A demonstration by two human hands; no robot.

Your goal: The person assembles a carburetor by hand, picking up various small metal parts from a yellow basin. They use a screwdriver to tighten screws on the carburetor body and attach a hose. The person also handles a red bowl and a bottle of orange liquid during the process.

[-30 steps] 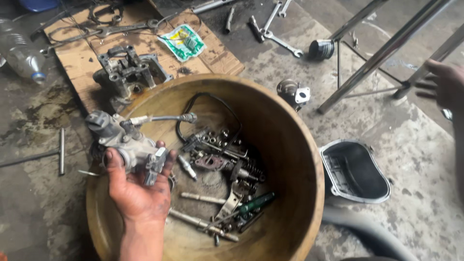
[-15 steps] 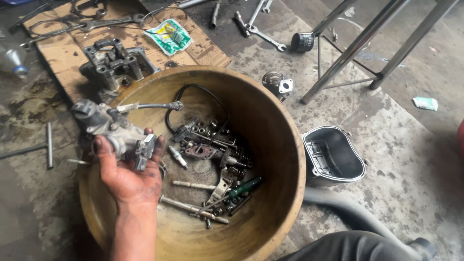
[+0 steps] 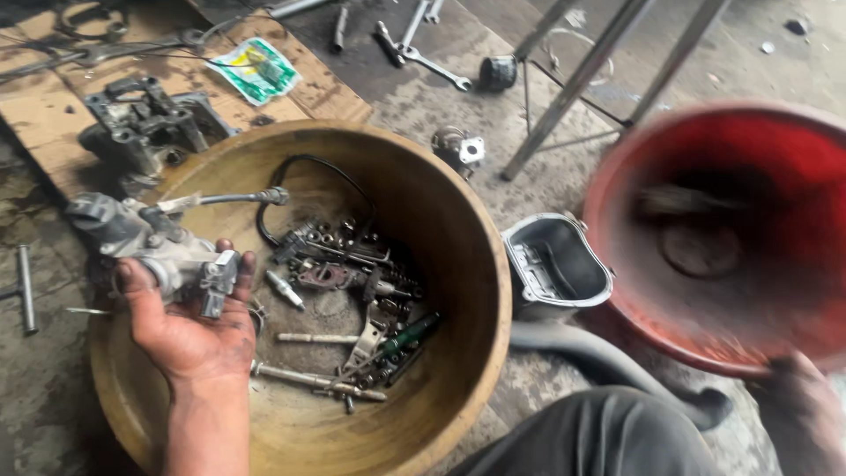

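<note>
Now the right hand (image 3: 797, 397) has brought in a red basin (image 3: 731, 229).

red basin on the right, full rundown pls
The red basin is a round, deep, plastic-looking bowl, motion-blurred, tilted so its mouth faces the camera. Its inside looks grimy, with dark smears and a round mark at the bottom. The right hand grips its lower rim and holds it off the floor, beside the wooden bowl and above the grey metal cover.

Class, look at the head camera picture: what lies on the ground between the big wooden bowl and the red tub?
In the head view, a grey metal cover, open side up, lies between the wooden bowl and the red tub, with a grey hose just below it.
</note>
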